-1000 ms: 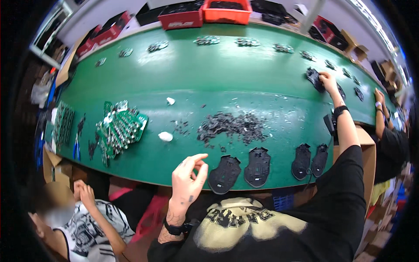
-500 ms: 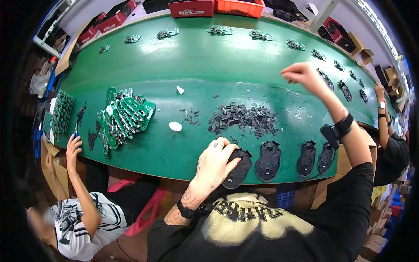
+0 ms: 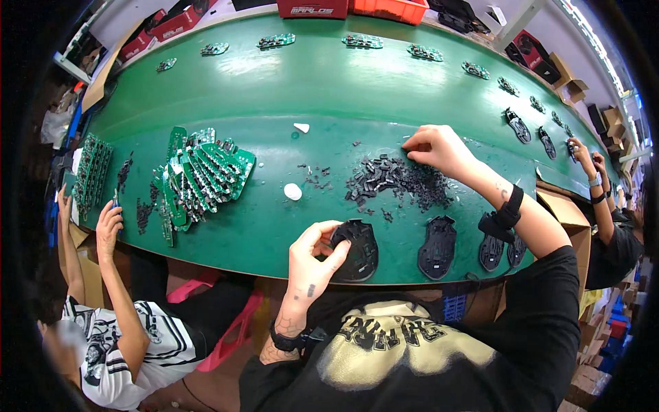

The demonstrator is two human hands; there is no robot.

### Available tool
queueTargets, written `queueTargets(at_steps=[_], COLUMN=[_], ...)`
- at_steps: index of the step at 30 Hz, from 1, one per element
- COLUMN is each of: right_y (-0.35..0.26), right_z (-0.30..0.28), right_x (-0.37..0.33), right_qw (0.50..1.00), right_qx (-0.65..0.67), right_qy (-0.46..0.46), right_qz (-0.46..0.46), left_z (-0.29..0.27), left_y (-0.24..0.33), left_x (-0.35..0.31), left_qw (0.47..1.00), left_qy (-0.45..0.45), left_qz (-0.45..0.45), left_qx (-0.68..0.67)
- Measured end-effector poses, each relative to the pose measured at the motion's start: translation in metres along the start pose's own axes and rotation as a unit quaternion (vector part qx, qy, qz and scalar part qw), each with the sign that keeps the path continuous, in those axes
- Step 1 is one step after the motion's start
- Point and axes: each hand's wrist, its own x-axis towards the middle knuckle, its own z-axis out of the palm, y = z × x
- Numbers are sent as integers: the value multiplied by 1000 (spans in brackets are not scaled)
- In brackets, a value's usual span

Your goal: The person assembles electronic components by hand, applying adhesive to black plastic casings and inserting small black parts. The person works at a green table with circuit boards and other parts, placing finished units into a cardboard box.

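Observation:
My left hand [image 3: 314,255] grips the left edge of a black mouse bottom shell [image 3: 360,253] between thumb and fingers, at the near edge of the green table. Its inner side, with moulded ribs, faces up. Over the far edge of a pile of small black plastic parts [image 3: 395,180], my right hand [image 3: 439,150] has its fingertips pinched together; whether a part is between them is too small to see. A second mouse shell [image 3: 437,248] lies just right of the held one. Two further shells [image 3: 491,253] lie partly beneath my right wrist's black strap.
Green circuit boards [image 3: 362,42] line the far belt, with mouse shells [image 3: 517,126] at its right. A heap of circuit boards [image 3: 206,175] and a white lump [image 3: 293,191] lie left. One co-worker's hand [image 3: 108,225] works at far left, another's hand [image 3: 582,154] at right.
My right hand has come left and nearer, from beside the belt to the parts pile. My left hand has shifted slightly left with the mouse shell, its fingers now at the shell's left edge.

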Motion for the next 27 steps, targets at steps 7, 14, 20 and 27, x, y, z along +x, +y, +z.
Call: queueTargets(at_steps=[7, 14, 20, 27], right_y=[-8, -56, -124, -124], right_z=[8, -13, -12, 17], right_x=[4, -1, -46, -77], right_qw=[995, 998, 880, 821], right_qx=[-93, 42, 440, 510], right_qy=[1, -34, -130, -148], right_qz=[-49, 26, 125, 210], left_z=[-8, -19, -12, -16], left_y=[-8, 6, 5, 4], left_x=[-1, 2, 7, 3], left_qw=[990, 932, 958, 971], left_qy=[15, -2, -47, -57], left_qz=[10, -75, -50, -15], left_qx=[-141, -354, -277, -233])
